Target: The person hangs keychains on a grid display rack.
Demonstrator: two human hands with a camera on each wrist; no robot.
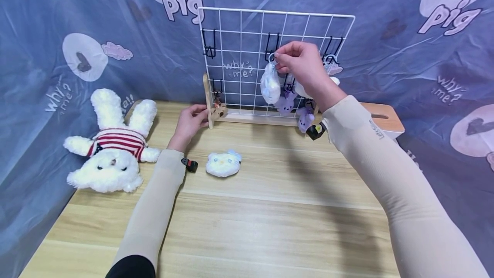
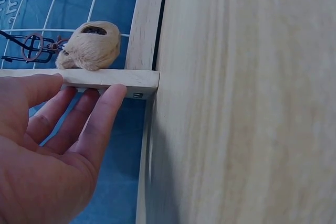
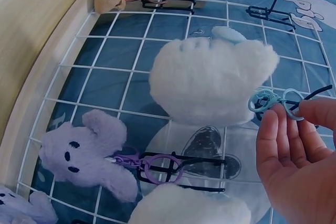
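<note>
With thumb and fingertips, my right hand pinches the light-blue ring of a white plush keychain, close to a black hook on the white wire grid. In the right wrist view, this plush hangs across the wires. My left hand is at the stand's wooden upright; its loosely bent fingertips rest against the upright's edge in the left wrist view. A brown bear plush keychain hangs just inside that upright.
Two purple plush keychains hang on the grid, with another white plush nearby. A white cat-face plush lies on the table. At left lies a large white plush toy; a wood-lidded box stands right.
</note>
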